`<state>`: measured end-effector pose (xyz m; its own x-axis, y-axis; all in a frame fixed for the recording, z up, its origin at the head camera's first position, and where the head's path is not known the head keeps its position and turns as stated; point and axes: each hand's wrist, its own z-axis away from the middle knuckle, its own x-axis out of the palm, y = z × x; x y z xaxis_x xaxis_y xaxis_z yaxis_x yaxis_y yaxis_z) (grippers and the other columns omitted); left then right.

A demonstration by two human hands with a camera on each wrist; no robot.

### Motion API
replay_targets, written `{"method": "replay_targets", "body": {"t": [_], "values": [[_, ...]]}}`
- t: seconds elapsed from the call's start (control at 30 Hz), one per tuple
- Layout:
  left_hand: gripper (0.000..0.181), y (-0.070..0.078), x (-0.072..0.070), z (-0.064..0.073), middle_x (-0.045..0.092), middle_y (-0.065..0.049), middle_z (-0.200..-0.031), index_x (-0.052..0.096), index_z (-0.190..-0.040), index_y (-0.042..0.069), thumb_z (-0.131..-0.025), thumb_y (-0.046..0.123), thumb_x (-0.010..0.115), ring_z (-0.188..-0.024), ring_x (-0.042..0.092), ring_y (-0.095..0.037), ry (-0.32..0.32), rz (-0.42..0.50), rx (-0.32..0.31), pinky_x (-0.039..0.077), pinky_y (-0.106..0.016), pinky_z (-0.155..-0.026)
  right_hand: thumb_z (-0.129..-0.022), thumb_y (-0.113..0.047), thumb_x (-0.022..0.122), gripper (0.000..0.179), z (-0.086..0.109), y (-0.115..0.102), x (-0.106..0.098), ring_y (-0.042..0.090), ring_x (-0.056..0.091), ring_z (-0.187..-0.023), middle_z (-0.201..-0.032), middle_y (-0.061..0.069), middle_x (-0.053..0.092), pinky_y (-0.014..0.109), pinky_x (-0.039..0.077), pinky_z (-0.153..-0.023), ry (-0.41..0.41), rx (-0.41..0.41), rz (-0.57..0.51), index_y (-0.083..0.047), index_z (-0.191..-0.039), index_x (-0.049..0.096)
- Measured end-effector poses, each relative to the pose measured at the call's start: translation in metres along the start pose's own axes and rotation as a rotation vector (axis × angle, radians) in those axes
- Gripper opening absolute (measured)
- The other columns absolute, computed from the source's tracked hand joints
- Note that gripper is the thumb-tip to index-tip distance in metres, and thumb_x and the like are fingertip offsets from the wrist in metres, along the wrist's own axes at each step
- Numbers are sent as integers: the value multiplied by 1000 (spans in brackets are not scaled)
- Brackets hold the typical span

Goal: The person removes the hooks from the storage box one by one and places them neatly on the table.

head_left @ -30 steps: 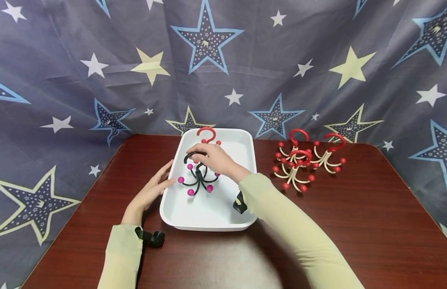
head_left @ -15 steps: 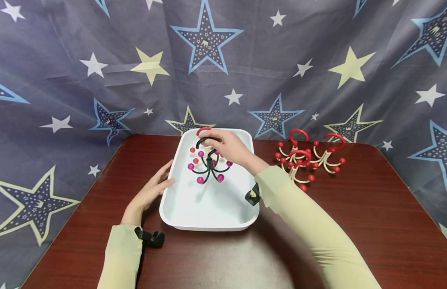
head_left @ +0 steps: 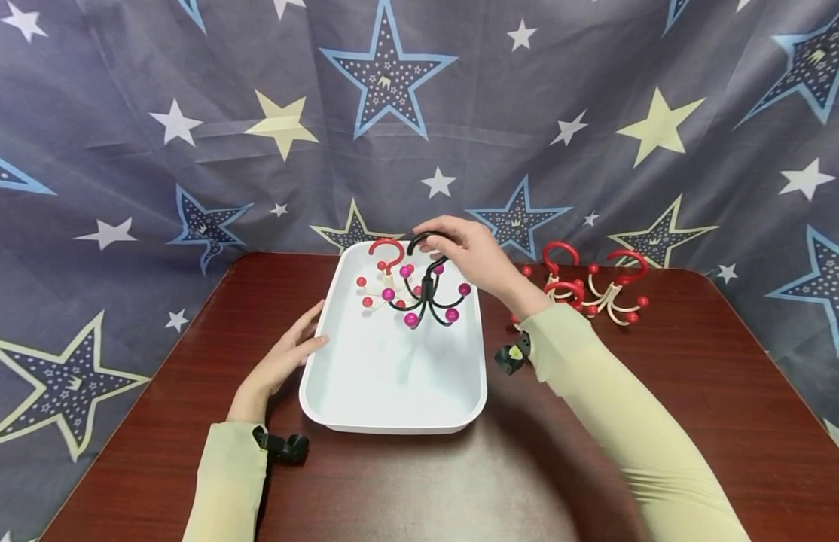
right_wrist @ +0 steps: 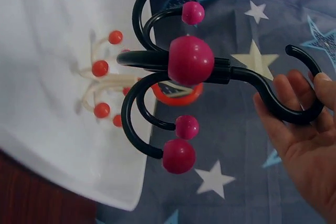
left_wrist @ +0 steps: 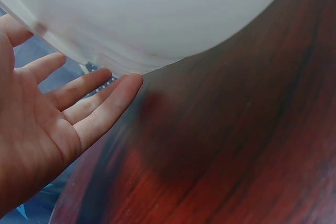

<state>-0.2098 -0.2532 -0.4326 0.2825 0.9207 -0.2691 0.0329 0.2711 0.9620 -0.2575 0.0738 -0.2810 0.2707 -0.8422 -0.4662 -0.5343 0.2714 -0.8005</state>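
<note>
Above the far right part of the white tray [head_left: 392, 391], the head view shows the black hanger [head_left: 427, 292] held by the right grip [head_left: 483, 260], its pink knobs [head_left: 451, 316] partly in front of a red-hooked hanger [head_left: 388, 281] inside the tray. The left grip [head_left: 280, 369] touches the tray's left edge, clasping nothing; more hangers [head_left: 612, 293] stand on the counter [head_left: 765, 421] to the right. From the left wrist, the fingers [left_wrist: 107, 111] look extended and spread beside the tray wall. From the right wrist, thumb and fingers pinch the curved hook [right_wrist: 298, 116]. Carrying it well probably means a firm pinch to stop swinging, knobs kept clear of rim and neighbour, and light left-side contact steadying the tray.
</note>
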Motion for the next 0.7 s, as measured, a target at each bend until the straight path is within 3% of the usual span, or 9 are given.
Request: {"method": "replay_targets", "body": {"t": [0.5,0.7], "values": [[65,0,1,1,31,-20,-142,16,-146,29,-93,23,52,-105,53,-26,-4,26,2,50,-36,-75,-93,-16,51,28,27,-3,-59,12,64,-83,-99,17,66,31,49,-80,136,5,22,-7,-118,59],[64,0,0,2,32,-20,-140,16,-146,29,-93,23,52,-103,54,-24,-2,23,4,51,-36,-74,-93,-16,51,28,42,1,-82,12,65,-81,-95,6,69,25,50,-77,202,-7,-6,-5,-117,59]]}}
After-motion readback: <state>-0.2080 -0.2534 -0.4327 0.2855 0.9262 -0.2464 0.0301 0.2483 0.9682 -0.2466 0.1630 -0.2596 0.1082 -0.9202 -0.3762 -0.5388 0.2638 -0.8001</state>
